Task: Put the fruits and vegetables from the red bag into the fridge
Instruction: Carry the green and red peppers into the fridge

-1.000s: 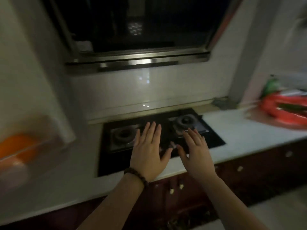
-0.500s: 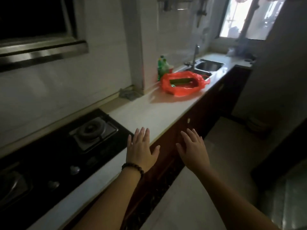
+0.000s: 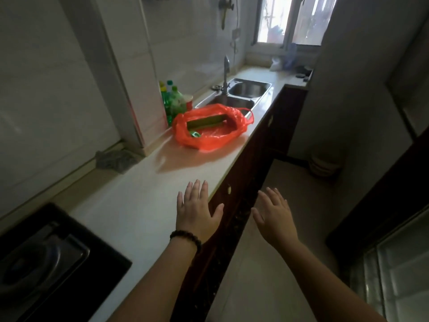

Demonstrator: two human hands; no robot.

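Note:
The red plastic bag [image 3: 216,138] lies open on the white counter [image 3: 144,201], just before the sink. Inside it I see a long green cucumber [image 3: 207,121] and a smaller green vegetable [image 3: 194,134]. My left hand [image 3: 197,211] hovers flat over the counter's front edge, fingers straight, a dark bead bracelet on its wrist. My right hand [image 3: 274,214] is held out over the floor beside the cabinets, fingers spread and empty. Both hands are well short of the bag. The fridge is out of view.
Green bottles [image 3: 175,101] stand by the wall behind the bag. A double steel sink [image 3: 246,89] with a tap lies beyond. A black gas hob [image 3: 46,259] is at lower left, a grey cloth [image 3: 113,159] by the wall, dark cabinets [image 3: 243,173] below, tiled floor on the right.
The view has swung right from the hob toward the bag and sink and drawn closer to them. Both hands stay open and raised in front of me.

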